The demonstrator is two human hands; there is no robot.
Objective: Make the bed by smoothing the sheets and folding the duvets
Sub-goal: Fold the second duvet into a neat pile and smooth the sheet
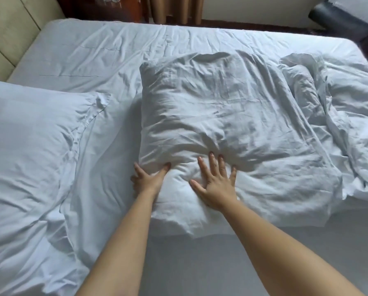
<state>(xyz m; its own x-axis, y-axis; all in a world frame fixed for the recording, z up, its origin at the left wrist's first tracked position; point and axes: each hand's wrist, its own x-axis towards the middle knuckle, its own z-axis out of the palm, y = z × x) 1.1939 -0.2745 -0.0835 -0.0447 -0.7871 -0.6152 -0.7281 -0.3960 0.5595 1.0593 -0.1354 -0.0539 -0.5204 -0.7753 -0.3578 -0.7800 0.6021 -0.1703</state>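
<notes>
A white folded duvet (232, 116) lies bunched in the middle of the bed, on the pale sheet (106, 48). My left hand (146, 178) grips its near left edge, thumb on top and fingers tucked under the fabric. My right hand (217, 182) lies flat on the duvet's near part with fingers spread, pressing into it. More crumpled white duvet (339, 116) spreads to the right. A large white pillow or second duvet (29, 150) lies at the left.
A padded beige headboard (5, 24) stands at the far left. Beyond the bed are dark wooden furniture (106, 7), brown curtains (174, 7) and a dark chair (341, 20) at the top right. Bare mattress sheet (189, 263) shows near me between my forearms.
</notes>
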